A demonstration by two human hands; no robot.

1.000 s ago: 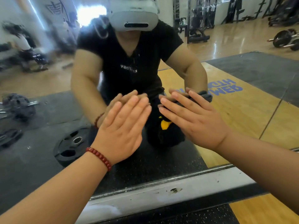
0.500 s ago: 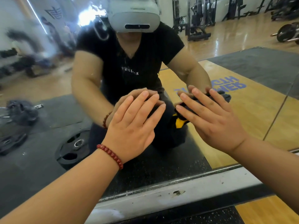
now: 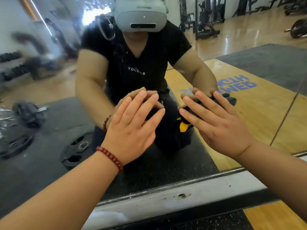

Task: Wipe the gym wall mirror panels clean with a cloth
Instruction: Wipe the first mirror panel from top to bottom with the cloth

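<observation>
I kneel close to the wall mirror [image 3: 259, 117], and my reflection fills its middle. My right hand [image 3: 216, 125] lies flat with straight, spread fingers and presses a dark cloth [image 3: 230, 99] against the glass. Only the cloth's edge shows past my fingertips. My left hand [image 3: 132, 128], with a red bead bracelet on its wrist, rests flat on the glass beside it with straight fingers and holds nothing.
A white ledge [image 3: 166, 201] runs along the mirror's bottom edge, above black rubber matting and wooden floor. A vertical seam [image 3: 285, 117] between panels stands to the right. Weight plates [image 3: 74, 151], barbells and gym machines appear in the reflection.
Both hands have slid a little to the right across the glass, and the cloth went along under my right hand. The fingers stay straight throughout.
</observation>
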